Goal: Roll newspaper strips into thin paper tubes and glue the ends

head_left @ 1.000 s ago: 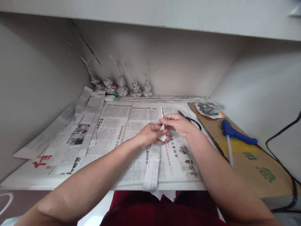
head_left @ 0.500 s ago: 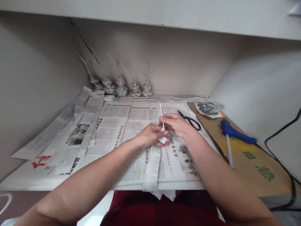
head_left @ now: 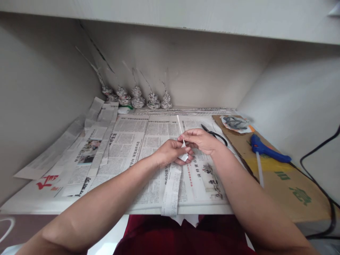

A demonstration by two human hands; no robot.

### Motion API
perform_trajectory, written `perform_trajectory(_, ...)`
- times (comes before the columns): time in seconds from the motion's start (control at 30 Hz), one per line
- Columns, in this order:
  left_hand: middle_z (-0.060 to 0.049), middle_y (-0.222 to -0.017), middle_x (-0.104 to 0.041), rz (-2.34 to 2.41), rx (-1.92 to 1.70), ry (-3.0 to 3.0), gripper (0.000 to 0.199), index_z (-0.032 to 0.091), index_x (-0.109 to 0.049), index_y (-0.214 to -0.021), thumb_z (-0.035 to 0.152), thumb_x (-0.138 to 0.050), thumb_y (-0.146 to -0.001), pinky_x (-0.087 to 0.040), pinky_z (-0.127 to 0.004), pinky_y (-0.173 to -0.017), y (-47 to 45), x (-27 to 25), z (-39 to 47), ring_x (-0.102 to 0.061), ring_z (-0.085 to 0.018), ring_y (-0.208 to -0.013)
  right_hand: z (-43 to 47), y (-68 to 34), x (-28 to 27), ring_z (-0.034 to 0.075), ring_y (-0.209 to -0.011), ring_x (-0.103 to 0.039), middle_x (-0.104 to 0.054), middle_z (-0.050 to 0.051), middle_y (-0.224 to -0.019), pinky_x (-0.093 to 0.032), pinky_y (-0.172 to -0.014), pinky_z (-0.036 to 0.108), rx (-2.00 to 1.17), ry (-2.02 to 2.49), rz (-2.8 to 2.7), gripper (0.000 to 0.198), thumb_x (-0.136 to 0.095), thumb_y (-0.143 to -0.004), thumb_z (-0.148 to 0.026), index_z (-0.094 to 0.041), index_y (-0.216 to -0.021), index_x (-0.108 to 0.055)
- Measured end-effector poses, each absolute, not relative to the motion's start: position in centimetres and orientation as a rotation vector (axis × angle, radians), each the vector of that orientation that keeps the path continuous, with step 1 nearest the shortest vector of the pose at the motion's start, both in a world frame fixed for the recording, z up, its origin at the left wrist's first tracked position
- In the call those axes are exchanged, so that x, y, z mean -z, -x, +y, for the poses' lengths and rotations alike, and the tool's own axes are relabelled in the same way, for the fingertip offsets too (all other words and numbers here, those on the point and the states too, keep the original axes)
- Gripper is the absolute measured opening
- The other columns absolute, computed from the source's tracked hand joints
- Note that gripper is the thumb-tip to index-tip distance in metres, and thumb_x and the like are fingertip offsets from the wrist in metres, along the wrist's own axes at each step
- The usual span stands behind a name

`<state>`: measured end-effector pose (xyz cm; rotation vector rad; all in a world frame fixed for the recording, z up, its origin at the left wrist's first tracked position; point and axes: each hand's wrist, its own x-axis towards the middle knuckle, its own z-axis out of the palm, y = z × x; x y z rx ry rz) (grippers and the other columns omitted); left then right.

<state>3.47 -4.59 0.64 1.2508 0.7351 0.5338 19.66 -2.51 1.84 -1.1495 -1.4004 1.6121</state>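
A newspaper strip (head_left: 171,189) hangs from my hands down to the table's front edge, its upper end rolled into a thin white paper tube (head_left: 180,124). My left hand (head_left: 171,152) is closed on the strip where it narrows into the roll. Fingers of my right hand (head_left: 198,140) pinch the tube just above, and its tip points away from me. Part of the roll is hidden between the fingers. Beneath lies spread newspaper (head_left: 154,141). Black-handled scissors (head_left: 214,134) lie right behind my right hand, which partly covers them.
Cut newspaper strips (head_left: 97,141) overlap at left. Several woven paper gourds (head_left: 138,99) stand along the back wall, beside thin paper sticks (head_left: 186,112). On cardboard (head_left: 287,202) at right lie a blue glue gun (head_left: 268,150) and a stained pad (head_left: 235,123). A shelf (head_left: 170,17) overhangs.
The tube's far tip has swung slightly left. My right hand has shifted a little and now covers more of the scissors' handles; my left hand stays nearly in place.
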Motion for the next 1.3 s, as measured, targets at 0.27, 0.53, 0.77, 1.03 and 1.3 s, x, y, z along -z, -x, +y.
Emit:
perform_trajectory(0.27, -0.012, -0.081, -0.067, 0.694, -0.533, -1.238, 0.037, 0.008, -0.065, -0.081, 0.044, -0.067, -0.073, -0.053, -0.035, -0.071, -3.47, -0.45, -4.51, -0.065, -0.020, -0.078, -2.61, -19.51, -2.04, 0.010, -0.057, -0.056, -0.065, 0.004, -0.076, -0.046, -0.048, 0.022, -1.552, 1.151, -1.319, 0.030, -0.075, -0.066, -0.041, -0.015, -0.075, -0.065)
perform_trajectory(0.53, -0.012, -0.083, -0.067, 0.691, -0.520, -1.236, 0.036, 0.009, -0.066, -0.083, 0.044, -0.067, -0.073, -0.053, -0.036, -0.071, -3.44, -0.44, -4.55, -0.065, -0.020, -0.078, -2.39, -19.58, -1.87, 0.010, -0.056, -0.056, -0.063, 0.002, -0.069, -0.046, -0.051, 0.022, -1.522, 1.180, -1.220, 0.031, -0.078, -0.063, -0.041, -0.015, -0.070, -0.061)
perform_trajectory(0.77, -0.011, -0.083, -0.066, 0.707, -0.501, -1.232, 0.038, 0.009, -0.065, -0.084, 0.045, -0.067, -0.072, -0.053, -0.034, -0.068, -3.56, -0.27, -4.54, -0.065, -0.019, -0.077, -2.37, -19.59, -1.86, 0.009, -0.058, -0.057, -0.064, 0.002, -0.072, -0.047, -0.054, 0.022, -1.541, 1.171, -1.259, 0.029, -0.079, -0.062, -0.038, -0.014, -0.068, -0.062)
perform_trajectory(1.03, -0.010, -0.080, -0.066, 0.706, -0.509, -1.242, 0.037, 0.009, -0.065, -0.083, 0.044, -0.066, -0.074, -0.053, -0.032, -0.066, -3.53, -0.26, -4.53, -0.065, -0.018, -0.074, -2.33, -19.83, -1.92, 0.013, -0.067, -0.061, -0.067, 0.005, -0.081, -0.050, -0.058, 0.024, -1.607, 1.128, -1.317, 0.029, -0.076, -0.066, -0.039, -0.014, -0.076, -0.067)
perform_trajectory(1.3, -0.011, -0.081, -0.067, 0.687, -0.506, -1.247, 0.038, 0.009, -0.065, -0.083, 0.045, -0.065, -0.074, -0.053, -0.032, -0.066, -3.49, -0.33, -4.52, -0.065, -0.019, -0.077, -2.38, -19.92, -2.01, 0.013, -0.067, -0.061, -0.066, 0.005, -0.082, -0.049, -0.059, 0.025, -1.639, 1.085, -1.308, 0.029, -0.075, -0.067, -0.040, -0.014, -0.079, -0.067)
